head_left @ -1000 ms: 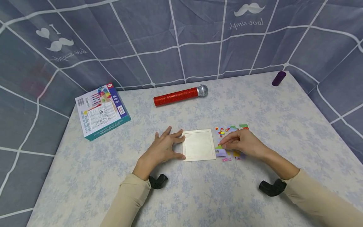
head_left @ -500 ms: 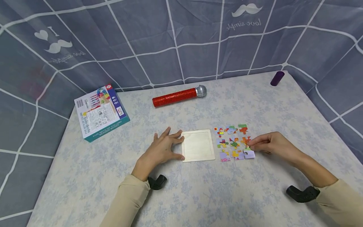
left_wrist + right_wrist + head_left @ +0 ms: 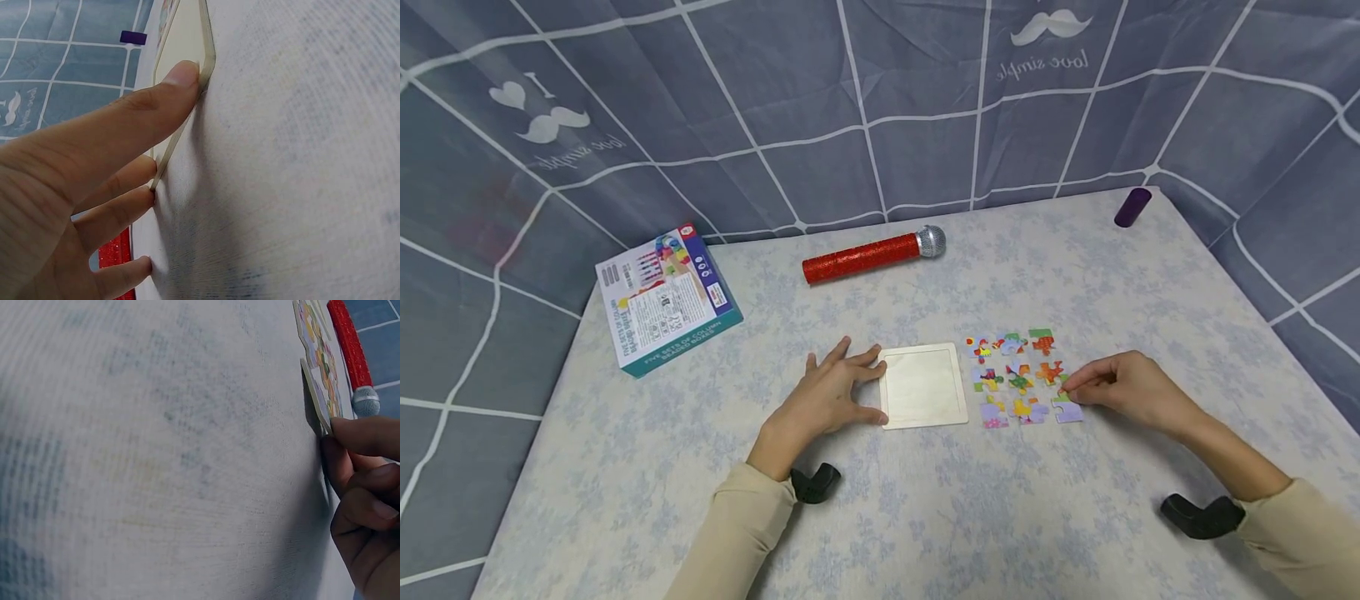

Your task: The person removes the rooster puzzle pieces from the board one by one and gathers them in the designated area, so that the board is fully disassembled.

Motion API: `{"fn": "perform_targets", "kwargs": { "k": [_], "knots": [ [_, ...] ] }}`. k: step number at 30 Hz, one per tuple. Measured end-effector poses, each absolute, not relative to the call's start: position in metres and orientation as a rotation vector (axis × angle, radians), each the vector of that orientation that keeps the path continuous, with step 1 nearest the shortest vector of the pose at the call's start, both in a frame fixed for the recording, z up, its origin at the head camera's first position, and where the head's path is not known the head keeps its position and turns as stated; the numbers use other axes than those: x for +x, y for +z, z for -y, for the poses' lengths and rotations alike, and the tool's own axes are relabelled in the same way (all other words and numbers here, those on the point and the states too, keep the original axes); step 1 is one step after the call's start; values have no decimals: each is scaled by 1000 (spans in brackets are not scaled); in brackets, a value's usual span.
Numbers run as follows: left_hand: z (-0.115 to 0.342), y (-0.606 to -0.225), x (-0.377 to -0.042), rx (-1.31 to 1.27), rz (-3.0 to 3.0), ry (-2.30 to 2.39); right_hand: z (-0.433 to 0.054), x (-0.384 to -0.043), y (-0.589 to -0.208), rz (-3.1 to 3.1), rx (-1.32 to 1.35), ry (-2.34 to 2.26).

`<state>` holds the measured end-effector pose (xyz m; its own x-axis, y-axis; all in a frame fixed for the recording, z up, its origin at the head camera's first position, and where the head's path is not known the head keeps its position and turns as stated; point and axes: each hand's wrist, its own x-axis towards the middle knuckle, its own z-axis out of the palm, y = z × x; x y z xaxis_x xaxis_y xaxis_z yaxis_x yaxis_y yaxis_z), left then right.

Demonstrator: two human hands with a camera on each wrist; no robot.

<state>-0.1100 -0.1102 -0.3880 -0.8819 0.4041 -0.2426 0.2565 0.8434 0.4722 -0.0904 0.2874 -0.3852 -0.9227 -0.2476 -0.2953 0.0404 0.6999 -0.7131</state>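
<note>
A pale square puzzle tray lies flat on the table in the head view. At its left edge is my left hand, fingers spread. The left wrist view shows the thumb touching the tray's corner and other fingertips at its edge. Right of the tray, several colourful jigsaw pieces lie in rows with small gaps. My right hand pinches the lower-right jigsaw piece by its right side. In the right wrist view that piece is seen nearly edge-on between thumb and finger.
A red glittery microphone lies behind the tray. A boxed bead set sits at the left, and a purple cylinder at the far right corner. A grey checked curtain hangs behind the table.
My right hand has carried the jigsaw piece from beside the tray rightwards to the lower-right of the rows, then nudged it slightly further right. The left hand stays at the tray.
</note>
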Motion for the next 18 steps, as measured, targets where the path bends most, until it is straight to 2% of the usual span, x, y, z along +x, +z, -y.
{"fn": "perform_targets", "kwargs": {
  "k": [18],
  "knots": [
    [110,-386,-112,513,-2685,596,-277,-86,-385,-2687,-164,-964]
  ]
}}
